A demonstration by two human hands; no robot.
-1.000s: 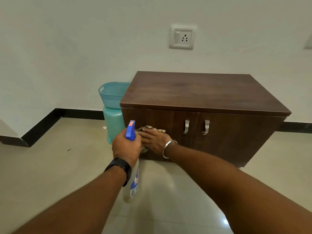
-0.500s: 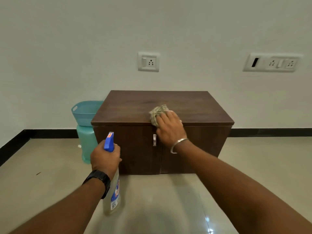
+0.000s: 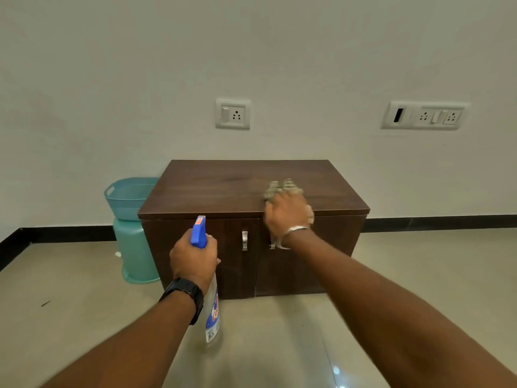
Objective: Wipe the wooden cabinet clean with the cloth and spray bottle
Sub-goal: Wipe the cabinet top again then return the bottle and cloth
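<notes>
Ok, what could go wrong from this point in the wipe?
1. The right hand presses the bunched cloth close to the front edge of the cabinet top; the cloth could slide off.
2. The left hand grips the spray bottle low in front of the doors; a stray squeeze might wet the floor.
3. The far left of the top may get missed.

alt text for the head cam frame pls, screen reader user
A person's right hand holds a bunched cloth on top of a dark wooden cabinet while the left hand grips a blue-topped spray bottle before its closed doors. A teal basket stands at its left.
</notes>
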